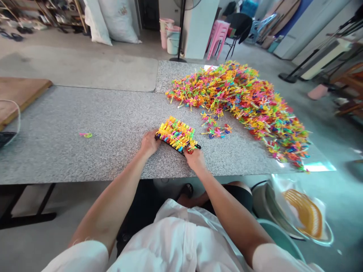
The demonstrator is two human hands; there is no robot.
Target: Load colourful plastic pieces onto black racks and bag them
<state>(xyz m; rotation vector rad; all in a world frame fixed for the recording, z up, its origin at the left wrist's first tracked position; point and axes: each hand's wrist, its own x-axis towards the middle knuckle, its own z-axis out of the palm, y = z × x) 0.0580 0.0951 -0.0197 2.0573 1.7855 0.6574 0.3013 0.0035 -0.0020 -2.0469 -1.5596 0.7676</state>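
Note:
A black rack (172, 144), filled with rows of small bright plastic pieces (176, 133), mostly yellow with pink, orange and blue, rests on or just above the grey speckled table. My left hand (150, 142) is closed around its left end. At the right end, my right hand (195, 159) grips the near corner, its fingertips partly hidden by the pieces. Just beyond that hand lie a few loose pieces (217, 131) of the same kind. One pink and yellow-green piece (86, 135) lies alone to the left.
A large heap of colourful plastic pieces (241, 96) covers the right part of the speckled table (113, 109). A wooden board (22, 94) and a white cable (19, 117) are at the left edge. Basins with a yellow basket (304, 213) stand on the floor at my right.

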